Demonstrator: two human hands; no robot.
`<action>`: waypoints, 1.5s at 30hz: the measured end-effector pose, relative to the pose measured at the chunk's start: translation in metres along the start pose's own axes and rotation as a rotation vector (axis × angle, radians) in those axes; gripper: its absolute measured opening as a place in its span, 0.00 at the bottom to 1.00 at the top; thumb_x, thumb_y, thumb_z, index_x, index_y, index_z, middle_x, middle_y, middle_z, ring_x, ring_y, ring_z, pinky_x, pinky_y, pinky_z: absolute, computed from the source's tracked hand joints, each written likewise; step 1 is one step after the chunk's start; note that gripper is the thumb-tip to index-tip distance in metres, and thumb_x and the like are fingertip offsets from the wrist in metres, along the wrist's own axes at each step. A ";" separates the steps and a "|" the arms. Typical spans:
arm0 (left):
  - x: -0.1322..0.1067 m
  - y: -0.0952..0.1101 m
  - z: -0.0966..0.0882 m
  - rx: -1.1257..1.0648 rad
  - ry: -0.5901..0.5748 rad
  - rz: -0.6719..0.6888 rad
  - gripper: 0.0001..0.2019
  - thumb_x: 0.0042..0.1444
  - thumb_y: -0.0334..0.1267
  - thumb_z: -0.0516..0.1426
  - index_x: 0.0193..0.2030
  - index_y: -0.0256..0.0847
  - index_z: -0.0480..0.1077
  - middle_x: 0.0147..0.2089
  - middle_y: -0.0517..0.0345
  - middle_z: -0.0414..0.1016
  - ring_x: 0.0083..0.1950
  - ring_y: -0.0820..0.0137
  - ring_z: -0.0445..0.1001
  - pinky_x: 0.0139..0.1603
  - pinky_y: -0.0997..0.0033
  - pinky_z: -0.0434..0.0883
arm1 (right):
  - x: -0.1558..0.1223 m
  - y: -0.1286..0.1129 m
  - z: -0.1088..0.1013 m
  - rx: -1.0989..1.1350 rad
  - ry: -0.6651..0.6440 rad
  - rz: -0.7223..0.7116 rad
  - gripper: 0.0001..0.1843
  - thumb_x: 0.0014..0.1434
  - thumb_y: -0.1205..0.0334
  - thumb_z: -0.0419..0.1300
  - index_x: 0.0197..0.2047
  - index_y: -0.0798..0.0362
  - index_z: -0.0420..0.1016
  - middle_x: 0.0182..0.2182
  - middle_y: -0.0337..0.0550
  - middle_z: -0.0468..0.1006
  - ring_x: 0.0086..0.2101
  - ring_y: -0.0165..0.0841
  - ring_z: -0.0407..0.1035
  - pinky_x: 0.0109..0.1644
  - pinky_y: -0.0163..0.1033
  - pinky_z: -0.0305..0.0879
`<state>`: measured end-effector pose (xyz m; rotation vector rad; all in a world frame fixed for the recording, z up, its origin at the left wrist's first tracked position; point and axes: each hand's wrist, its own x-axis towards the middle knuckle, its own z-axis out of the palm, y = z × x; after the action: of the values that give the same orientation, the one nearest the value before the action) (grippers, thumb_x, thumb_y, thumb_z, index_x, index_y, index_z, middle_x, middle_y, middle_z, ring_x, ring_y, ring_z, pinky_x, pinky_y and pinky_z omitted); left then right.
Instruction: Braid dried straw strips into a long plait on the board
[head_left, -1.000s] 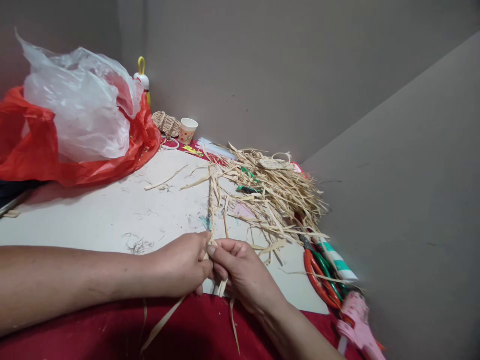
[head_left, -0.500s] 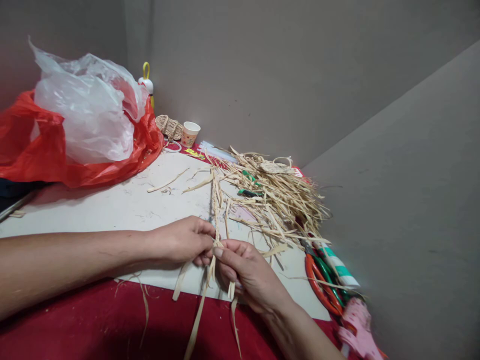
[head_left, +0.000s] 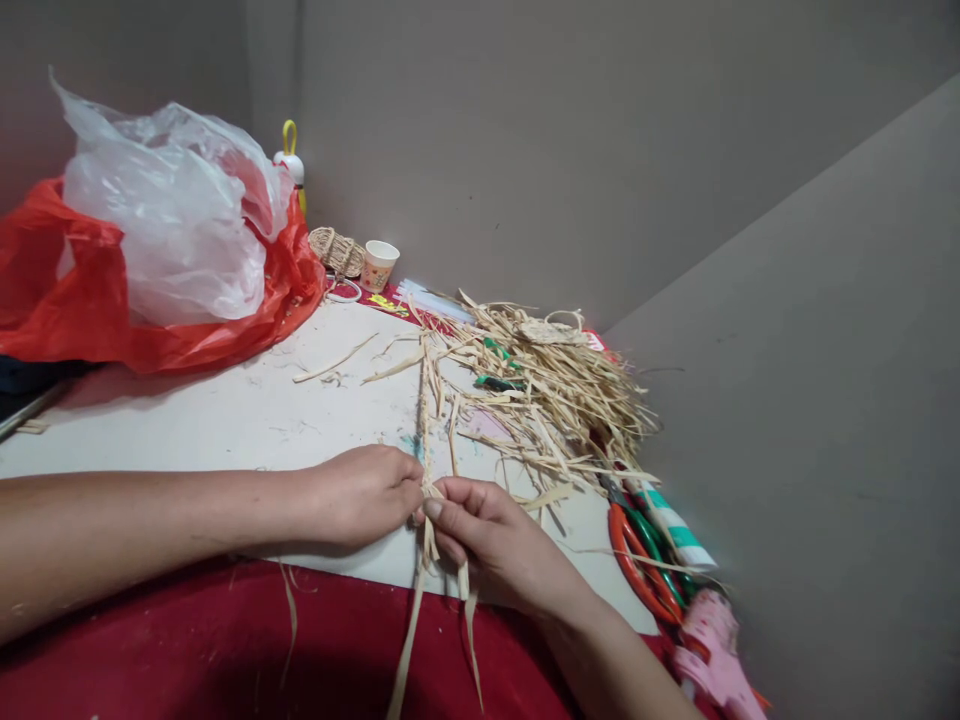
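Observation:
A narrow straw braid (head_left: 427, 430) runs away from me across the white board (head_left: 225, 420), its loose strands (head_left: 409, 640) hanging past the near edge over the red cloth. My left hand (head_left: 375, 495) is closed at the braid's left side, fingertips against its working end. From the right, my right hand (head_left: 476, 525) pinches the same end between thumb and forefinger, with strands trailing below its fingers. The two hands nearly meet there. What exactly the left fingers grip is partly hidden behind the hand.
A heap of dry straw (head_left: 577, 380) lies at the right. Beside it are red-handled scissors (head_left: 637, 570) and a pink glue gun (head_left: 712, 655). Back left are red and white plastic bags (head_left: 172, 230), a woven straw sole (head_left: 337, 252) and a paper cup (head_left: 380, 265).
My left hand has turned over and closed more tightly by the braid. The strand beneath it has swung right, and another at its left no longer shows. My right hand stays nearly in place.

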<state>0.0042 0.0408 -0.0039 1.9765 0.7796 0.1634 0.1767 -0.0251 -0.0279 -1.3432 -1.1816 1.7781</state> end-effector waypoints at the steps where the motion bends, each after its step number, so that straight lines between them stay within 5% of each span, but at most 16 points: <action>1: 0.001 -0.001 0.000 -0.028 -0.022 -0.001 0.10 0.52 0.36 0.45 0.24 0.38 0.62 0.24 0.62 0.64 0.27 0.74 0.62 0.30 0.76 0.60 | -0.001 0.000 0.000 -0.046 0.008 -0.012 0.17 0.56 0.50 0.58 0.27 0.55 0.65 0.15 0.31 0.60 0.16 0.22 0.50 0.20 0.29 0.47; 6: 0.005 -0.008 0.003 -0.190 -0.090 -0.015 0.14 0.54 0.42 0.46 0.24 0.38 0.65 0.22 0.64 0.62 0.25 0.76 0.58 0.28 0.78 0.60 | -0.005 -0.008 0.003 -0.215 0.027 -0.049 0.20 0.57 0.48 0.56 0.24 0.55 0.61 0.17 0.32 0.60 0.19 0.23 0.50 0.23 0.30 0.48; 16: 0.001 -0.006 0.005 -0.209 0.017 -0.038 0.13 0.53 0.39 0.48 0.27 0.37 0.71 0.22 0.62 0.68 0.25 0.75 0.62 0.28 0.77 0.60 | -0.010 -0.018 0.001 -0.386 0.084 -0.019 0.19 0.58 0.50 0.55 0.23 0.55 0.64 0.17 0.35 0.65 0.18 0.23 0.55 0.22 0.29 0.52; 23: -0.002 0.000 0.005 -0.080 0.094 0.029 0.12 0.51 0.35 0.46 0.21 0.38 0.65 0.21 0.64 0.63 0.26 0.75 0.61 0.30 0.76 0.58 | -0.009 -0.014 0.015 0.044 0.086 0.097 0.17 0.56 0.54 0.52 0.22 0.56 0.67 0.10 0.37 0.69 0.08 0.21 0.49 0.11 0.28 0.39; 26: -0.002 -0.001 0.007 -0.141 0.061 0.013 0.12 0.51 0.35 0.46 0.20 0.38 0.63 0.21 0.63 0.65 0.26 0.75 0.62 0.30 0.76 0.59 | -0.009 -0.010 0.028 0.077 0.108 0.093 0.18 0.56 0.52 0.52 0.23 0.57 0.68 0.12 0.41 0.72 0.08 0.22 0.53 0.11 0.27 0.41; 31: -0.001 -0.004 0.011 -0.290 0.018 0.005 0.12 0.50 0.35 0.46 0.20 0.37 0.64 0.21 0.62 0.67 0.25 0.76 0.63 0.30 0.76 0.61 | -0.013 -0.003 0.039 -0.251 0.259 0.063 0.21 0.59 0.47 0.48 0.28 0.55 0.67 0.16 0.40 0.72 0.12 0.26 0.60 0.15 0.30 0.53; 35: -0.001 -0.001 0.012 -0.318 0.064 0.002 0.11 0.49 0.35 0.47 0.18 0.38 0.61 0.19 0.64 0.62 0.24 0.76 0.60 0.26 0.77 0.58 | -0.014 0.001 0.037 -0.750 0.357 -0.123 0.23 0.63 0.51 0.44 0.21 0.53 0.64 0.16 0.41 0.69 0.17 0.28 0.60 0.22 0.34 0.52; 39: -0.003 0.003 0.011 -0.291 0.081 -0.002 0.11 0.50 0.37 0.48 0.20 0.37 0.63 0.20 0.64 0.63 0.25 0.76 0.60 0.27 0.77 0.59 | -0.016 0.003 0.040 -1.133 0.437 -0.252 0.18 0.63 0.57 0.46 0.26 0.53 0.69 0.18 0.44 0.71 0.18 0.30 0.59 0.25 0.38 0.45; 41: -0.004 0.002 0.010 -0.299 0.056 -0.053 0.12 0.51 0.39 0.49 0.21 0.37 0.64 0.19 0.64 0.61 0.22 0.77 0.57 0.23 0.77 0.57 | -0.021 0.000 0.044 -1.167 0.395 -0.295 0.16 0.62 0.58 0.48 0.28 0.53 0.70 0.20 0.44 0.71 0.17 0.29 0.58 0.25 0.38 0.44; 45: -0.002 -0.002 0.008 -0.346 -0.013 -0.111 0.13 0.52 0.44 0.50 0.25 0.37 0.66 0.19 0.66 0.58 0.19 0.79 0.53 0.18 0.78 0.53 | -0.037 -0.018 0.040 -0.973 0.098 -0.215 0.19 0.60 0.53 0.52 0.22 0.53 0.65 0.16 0.37 0.64 0.17 0.26 0.53 0.23 0.35 0.45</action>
<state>0.0057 0.0343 -0.0092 1.6034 0.7927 0.2050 0.1494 -0.0614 0.0073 -1.6727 -2.1692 0.9514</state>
